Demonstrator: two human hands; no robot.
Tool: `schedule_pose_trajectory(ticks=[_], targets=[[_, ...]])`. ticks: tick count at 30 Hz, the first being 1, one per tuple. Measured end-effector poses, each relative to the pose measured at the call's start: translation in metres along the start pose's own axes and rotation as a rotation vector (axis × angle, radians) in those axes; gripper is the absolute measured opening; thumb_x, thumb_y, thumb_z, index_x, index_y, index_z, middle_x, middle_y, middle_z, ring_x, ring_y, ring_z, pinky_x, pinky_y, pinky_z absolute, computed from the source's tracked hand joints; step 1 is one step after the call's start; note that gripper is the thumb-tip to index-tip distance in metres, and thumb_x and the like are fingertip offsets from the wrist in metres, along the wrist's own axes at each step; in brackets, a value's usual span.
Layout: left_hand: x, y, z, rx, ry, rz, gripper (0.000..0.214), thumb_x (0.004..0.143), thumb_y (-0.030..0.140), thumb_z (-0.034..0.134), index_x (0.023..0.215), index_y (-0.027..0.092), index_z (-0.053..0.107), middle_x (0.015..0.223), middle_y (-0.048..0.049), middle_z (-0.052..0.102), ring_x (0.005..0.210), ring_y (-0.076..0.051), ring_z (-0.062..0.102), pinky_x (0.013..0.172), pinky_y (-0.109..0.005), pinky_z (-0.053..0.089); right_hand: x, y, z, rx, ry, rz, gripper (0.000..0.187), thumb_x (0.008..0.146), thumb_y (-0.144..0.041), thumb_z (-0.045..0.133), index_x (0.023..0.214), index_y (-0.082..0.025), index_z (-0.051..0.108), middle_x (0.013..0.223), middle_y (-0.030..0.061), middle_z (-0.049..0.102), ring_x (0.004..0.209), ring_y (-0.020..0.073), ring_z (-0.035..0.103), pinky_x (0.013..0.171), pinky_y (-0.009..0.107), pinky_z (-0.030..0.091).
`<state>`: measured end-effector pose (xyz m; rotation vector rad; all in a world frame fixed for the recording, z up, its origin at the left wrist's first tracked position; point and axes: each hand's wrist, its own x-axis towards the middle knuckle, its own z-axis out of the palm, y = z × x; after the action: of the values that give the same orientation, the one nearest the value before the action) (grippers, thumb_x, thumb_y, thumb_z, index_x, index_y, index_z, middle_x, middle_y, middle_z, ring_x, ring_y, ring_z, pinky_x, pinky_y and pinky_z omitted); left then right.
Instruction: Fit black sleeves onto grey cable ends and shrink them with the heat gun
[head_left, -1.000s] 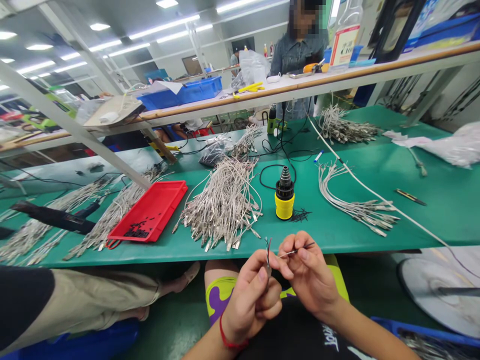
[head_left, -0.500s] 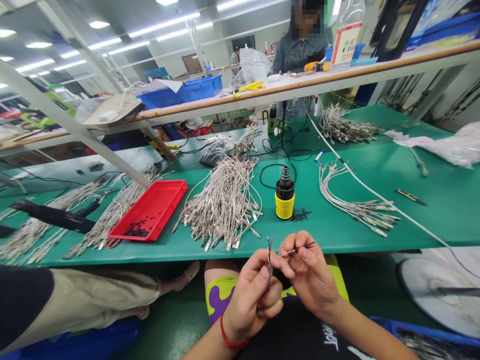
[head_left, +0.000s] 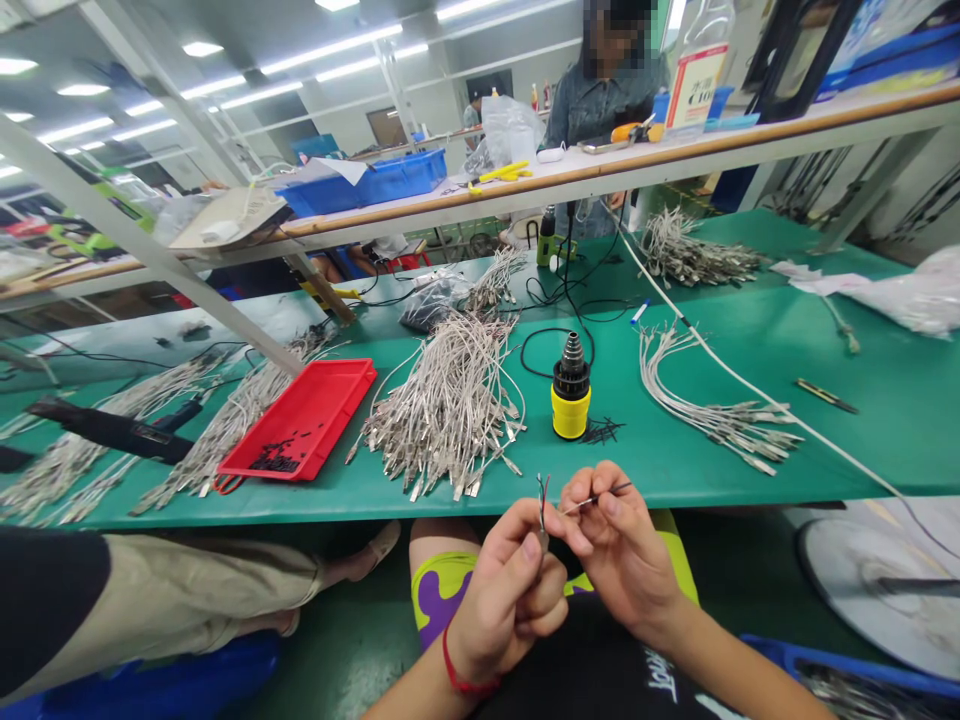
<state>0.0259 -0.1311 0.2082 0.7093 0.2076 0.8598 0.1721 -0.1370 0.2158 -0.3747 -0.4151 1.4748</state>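
Note:
My left hand (head_left: 514, 580) is closed around a cable end (head_left: 543, 505), its thin stripped wires, one red and others dark, sticking up past the thumb. Fingertips of my right hand (head_left: 626, 550) pinch a thin black tube (head_left: 619, 488), which looks like heat-shrink tubing; a fine wire runs from it toward my left fingers. Both hands are close together in front of the table edge. Beyond them a yellow and black heat gun (head_left: 570, 410) stands nozzle up, with thin black tubes (head_left: 602, 431) lying beside it.
A large pile of grey USB cables (head_left: 442, 410) lies left of the heat gun, and a smaller bunch (head_left: 712, 415) lies right. A red tray (head_left: 337, 400) holds small black pieces. A white cord (head_left: 750, 378) crosses the green table (head_left: 862, 430). A person (head_left: 600, 110) stands behind the shelf.
Almost nothing differs. Both hands keep the same grip and place; the whole view has shifted very slightly.

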Motion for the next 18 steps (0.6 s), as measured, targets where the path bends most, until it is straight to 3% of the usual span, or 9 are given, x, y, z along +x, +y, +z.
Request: schedule_pose_trajectory(ticks=[18], targets=[[0.0002, -0.0024, 0.0042, 0.012, 0.025, -0.005, 0.017, 0.106, 0.035, 0.050, 0.112, 0.026, 0.062, 0.096, -0.0003, 0.058, 0.043, 0.003, 0.021, 0.038, -0.007, 0.024, -0.0015, -0.0027, 0.0024, -0.004, 0.022, -0.010, 0.006, 0.090, -0.022, 0.075, 0.089, -0.024, 0.070, 0.088, 0.0014, 0.069, 0.075, 0.0144, 0.065, 0.061, 0.024, 0.055]])
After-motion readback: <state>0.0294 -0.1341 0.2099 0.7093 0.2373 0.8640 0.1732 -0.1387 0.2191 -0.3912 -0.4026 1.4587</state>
